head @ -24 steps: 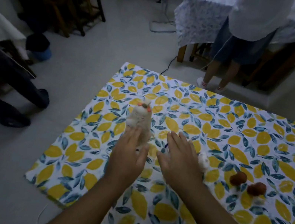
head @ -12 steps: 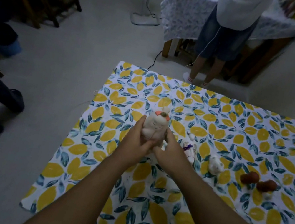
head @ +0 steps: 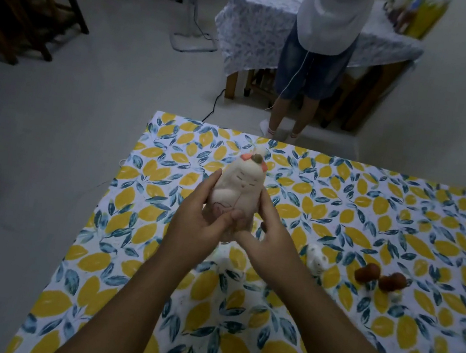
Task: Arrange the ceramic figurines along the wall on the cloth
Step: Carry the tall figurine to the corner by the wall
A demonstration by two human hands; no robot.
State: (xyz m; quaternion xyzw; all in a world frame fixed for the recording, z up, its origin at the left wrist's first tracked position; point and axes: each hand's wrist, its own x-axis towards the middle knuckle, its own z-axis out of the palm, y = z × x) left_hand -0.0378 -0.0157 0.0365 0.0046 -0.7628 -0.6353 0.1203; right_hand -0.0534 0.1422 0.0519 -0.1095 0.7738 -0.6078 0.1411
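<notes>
A tall white ceramic figurine (head: pixel 241 185) with a closed-eye face and orange ears is held upright above the lemon-patterned cloth (head: pixel 323 330). My left hand (head: pixel 199 223) grips its left side and base, and my right hand (head: pixel 266 237) grips its right side. A small white figurine (head: pixel 316 259) stands on the cloth just right of my right hand. Two brown mushroom-like figurines (head: pixel 379 278) sit further right. Another small white piece (head: pixel 219 259) shows partly under my wrists.
A person (head: pixel 319 58) in a white top and denim shorts stands beyond the cloth's far edge, by a table with a pale cloth (head: pixel 258 17). Dark wooden furniture (head: pixel 22 11) stands at the far left. A black cable (head: pixel 213 108) runs on the floor.
My left hand first touched the tall figurine alone while my right hand lay flat. Both hands then closed on it and lifted it, turning its face toward me.
</notes>
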